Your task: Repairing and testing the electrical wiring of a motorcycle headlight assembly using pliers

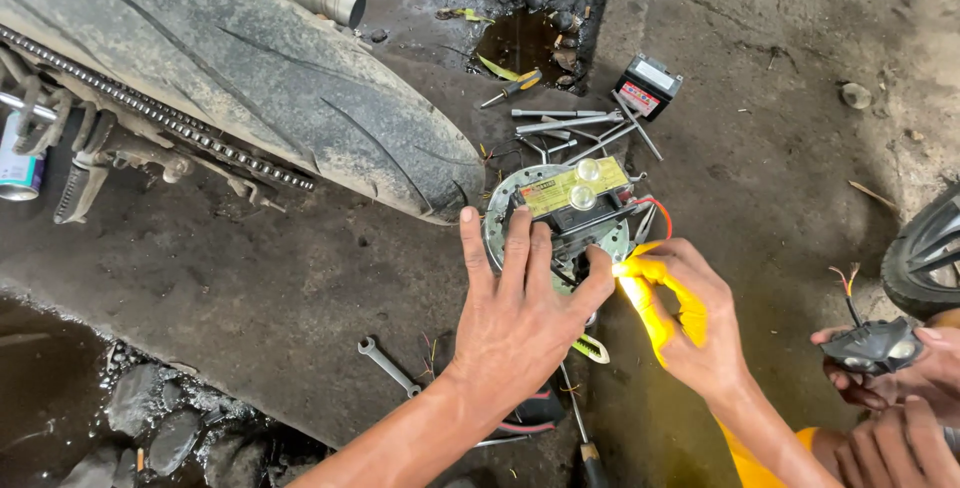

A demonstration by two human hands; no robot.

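My left hand (515, 313) lies flat with fingers spread on a small black module with a yellow label and two clear round lenses (572, 193), which rests on a round metal brake disc (505, 210) on the concrete floor. My right hand (690, 313) grips a bright yellow tool handle (655, 298), its tip meeting the module's lower right corner beside red wires (660, 210). A motorcycle's rear tyre (250, 78) and drive chain (160, 118) stand at upper left.
A small black battery (648, 86), several metal rods and a screwdriver (512, 88) lie beyond the disc. A spanner (388, 365) lies left of my forearm. Another person's hands hold a black lamp unit (875, 346) at right, near another tyre (925, 258). Oily puddle at top.
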